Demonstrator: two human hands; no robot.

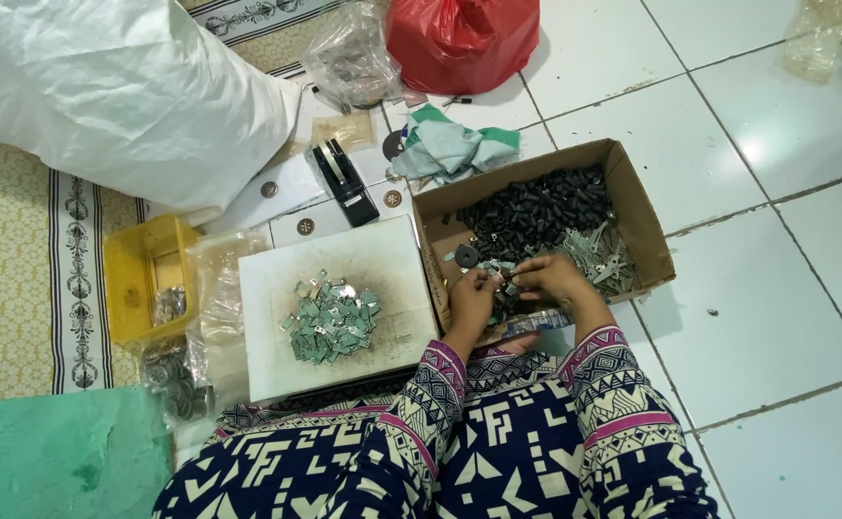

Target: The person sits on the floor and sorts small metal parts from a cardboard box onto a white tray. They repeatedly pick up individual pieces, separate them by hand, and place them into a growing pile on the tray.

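My left hand (472,291) and my right hand (549,277) meet over the front part of a cardboard box (644,207), fingers pinched together on a small metal piece (503,282) between them. The box holds a heap of small black cylindrical parts (536,210) at the back and loose silvery metal clips (601,255) at the right. To the left lies a white board (382,258) with a pile of small greenish metal pieces (332,321) on it. Both sleeves are patterned navy, white and pink.
A yellow plastic tub (137,252) stands left of the board, with clear bags of metal parts (176,370) below it. A big white sack (113,91), a red plastic bag (464,38), a green-white cloth (451,146) and a black tape dispenser (342,178) lie behind. White tiled floor spreads right.
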